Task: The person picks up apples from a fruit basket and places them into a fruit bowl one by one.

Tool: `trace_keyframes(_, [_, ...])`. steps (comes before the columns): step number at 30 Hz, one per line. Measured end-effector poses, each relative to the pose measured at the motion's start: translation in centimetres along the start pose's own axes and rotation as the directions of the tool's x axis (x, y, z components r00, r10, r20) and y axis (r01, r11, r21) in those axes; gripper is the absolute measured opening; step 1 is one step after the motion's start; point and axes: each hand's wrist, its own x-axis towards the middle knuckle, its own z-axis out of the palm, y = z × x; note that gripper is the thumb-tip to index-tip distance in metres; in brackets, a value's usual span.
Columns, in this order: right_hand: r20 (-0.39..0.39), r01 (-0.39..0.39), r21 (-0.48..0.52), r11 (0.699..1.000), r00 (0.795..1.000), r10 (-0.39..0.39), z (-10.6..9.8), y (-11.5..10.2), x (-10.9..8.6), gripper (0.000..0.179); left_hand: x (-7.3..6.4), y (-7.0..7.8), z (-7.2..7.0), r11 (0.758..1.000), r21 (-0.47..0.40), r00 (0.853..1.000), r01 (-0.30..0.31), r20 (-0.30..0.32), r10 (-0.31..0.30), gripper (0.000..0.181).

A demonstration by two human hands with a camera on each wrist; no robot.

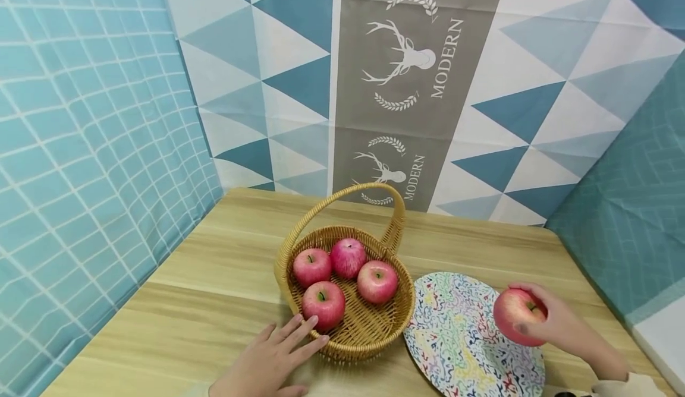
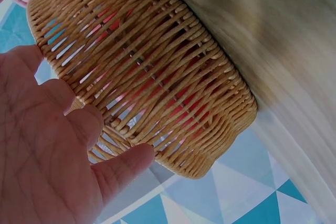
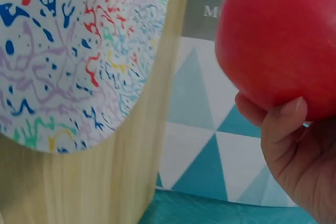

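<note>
A red apple (image 1: 516,318) is gripped by my right hand (image 1: 562,325), above the right part of a round speckled board (image 1: 455,331). In the right wrist view the thumb and fingers curl round the lower side of the apple (image 3: 283,40), which is off the board. My left hand (image 1: 270,358) rests its straight fingers on the near left rim of a wicker basket (image 1: 369,347). Several apples lie in the basket, among them a front one (image 1: 323,305) close to the left fingertips. The left wrist view shows the fingers touching the basket's woven side (image 2: 152,77).
The basket's tall arched handle (image 1: 342,194) rises over its back. A wooden table (image 1: 214,284) lies under everything. Patterned cloth (image 1: 299,76) hangs behind, blue tiled cloth (image 1: 80,147) on the left and a teal panel (image 1: 626,207) on the right.
</note>
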Motion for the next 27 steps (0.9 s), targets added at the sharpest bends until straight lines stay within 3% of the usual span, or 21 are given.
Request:
trace_keyframes(11, [-0.017, 0.016, -0.069, 0.998, 1.000, -0.017, -0.4, 1.2, -2.3, 0.051, -0.2, -0.2, 0.4, 1.000, -0.003, 0.999, -0.016, -0.052, 0.016, 0.067])
trace_keyframes(14, [-0.021, -0.005, -0.085, 0.996, 1.000, 0.004, -0.4, 1.8, -2.9, 0.052, -0.1, -0.3, 0.3, 0.999, -0.022, 0.999, -0.023, -0.047, 0.022, 0.067])
trace_keyframes(22, [0.093, -0.094, -0.128, 0.987, 0.990, 0.107, 0.6, 2.0, -3.3, 0.059, 0.1, -0.3, -0.1, 0.998, -0.066, 1.000, -0.024, -0.013, 0.023, 0.070])
trace_keyframes(27, [0.070, -0.127, -0.187, 0.974, 0.987, 0.142, 1.6, 1.2, -2.8, 0.066, -0.2, -0.4, -0.3, 0.998, -0.061, 1.000, -0.018, 0.005, 0.018, 0.069])
